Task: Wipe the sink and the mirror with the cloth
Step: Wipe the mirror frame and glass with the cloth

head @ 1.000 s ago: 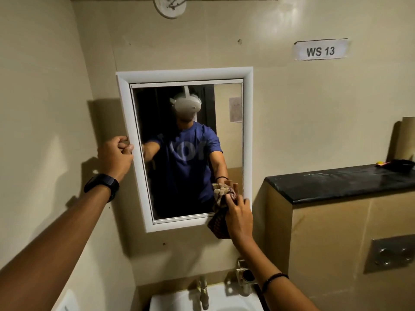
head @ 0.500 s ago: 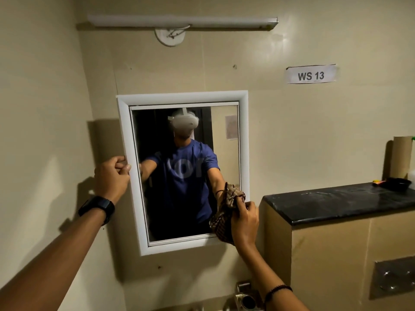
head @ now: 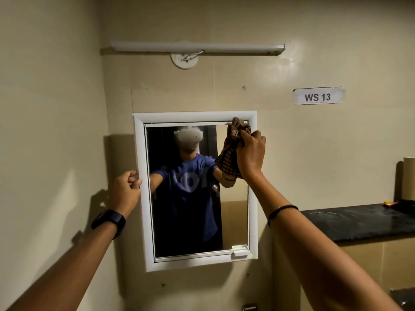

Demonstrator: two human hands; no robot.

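A white-framed mirror (head: pixel 253 198) hangs on the beige wall straight ahead. My right hand (head: pixel 250 153) holds a bunched brown checked cloth (head: pixel 231 151) against the glass at the mirror's upper right corner. My left hand (head: pixel 124 189) grips the left edge of the frame about halfway up, fingers curled on it. A black watch sits on my left wrist and a bead bracelet on the right. The sink is out of view below.
A black stone ledge (head: pixel 359 221) juts out at right with a cardboard tube (head: pixel 408 178) and small items at its far end. A tube light (head: pixel 197 47) is mounted above the mirror. A "WS 13" label (head: pixel 317 96) is on the wall.
My right hand has carried the cloth from the mirror's lower right corner up to its upper right corner. The view has tilted upward, so the sink has dropped out of sight. My left hand stays on the frame.
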